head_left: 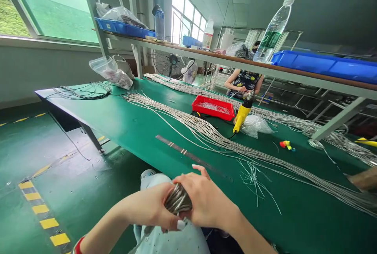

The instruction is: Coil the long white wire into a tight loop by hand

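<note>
Above my lap, at the near table edge, my left hand (151, 206) and my right hand (207, 200) are closed around a bundle of silvery-grey strands (178, 200). Its rounded face shows between the two hands; the rest is hidden by palms and fingers. A thin grey strand hangs down below the left hand. Just past my hands a dark steel ruler (194, 161) lies flat, with pale bands across it. Behind it, a long bunch of whitish cables (200, 126) stretches across the green table (123, 128). Short loose white pieces (255, 181) are scattered to the right.
Farther back are a red tray (203, 113) with white bits, a yellow heat gun (242, 118), a plastic bag (256, 125) and small coloured pieces (287, 145). Black cable (88, 92) lies far left. A shelf (188, 52) with bottles spans overhead. A co-worker (246, 79) sits opposite.
</note>
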The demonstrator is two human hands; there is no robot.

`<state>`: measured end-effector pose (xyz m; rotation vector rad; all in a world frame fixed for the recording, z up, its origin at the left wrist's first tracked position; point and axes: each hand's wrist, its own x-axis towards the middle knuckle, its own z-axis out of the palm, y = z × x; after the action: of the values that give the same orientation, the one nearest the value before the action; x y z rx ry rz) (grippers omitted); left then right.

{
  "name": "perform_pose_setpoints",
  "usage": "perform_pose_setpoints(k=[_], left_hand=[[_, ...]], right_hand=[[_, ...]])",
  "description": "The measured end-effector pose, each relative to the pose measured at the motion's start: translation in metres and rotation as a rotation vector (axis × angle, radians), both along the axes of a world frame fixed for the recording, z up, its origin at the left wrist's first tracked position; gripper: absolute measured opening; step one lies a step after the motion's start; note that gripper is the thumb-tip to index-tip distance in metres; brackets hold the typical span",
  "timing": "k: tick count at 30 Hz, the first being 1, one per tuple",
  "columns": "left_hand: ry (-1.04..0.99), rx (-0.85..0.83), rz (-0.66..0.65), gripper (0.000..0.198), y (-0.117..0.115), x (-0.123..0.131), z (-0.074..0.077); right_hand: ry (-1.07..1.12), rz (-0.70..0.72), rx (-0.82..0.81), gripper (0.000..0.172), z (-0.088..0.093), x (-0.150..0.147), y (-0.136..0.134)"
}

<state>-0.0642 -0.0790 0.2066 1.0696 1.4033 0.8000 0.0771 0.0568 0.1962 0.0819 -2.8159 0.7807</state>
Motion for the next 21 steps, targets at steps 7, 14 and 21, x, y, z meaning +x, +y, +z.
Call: perform_pose_setpoints(k=[7,14,21], left_hand=[[0.330,0.179,-0.002,0.010,0.040,-0.014,-0.007],[1.008,0.420,0.230,0.017,0.088,-0.013,-0.061],[1.175,0.506,0.172,0.022,0.102,-0.023,-0.091]], right_hand=[[0.084,-0.311,-0.037,0.019,-0.017,-0.013,0.027],[0.127,-0.730,0.073,0.023,-0.066,-0.032,0.044],[0.182,-0.725,0.113,0.021,-0.078,-0.032,0.051]])
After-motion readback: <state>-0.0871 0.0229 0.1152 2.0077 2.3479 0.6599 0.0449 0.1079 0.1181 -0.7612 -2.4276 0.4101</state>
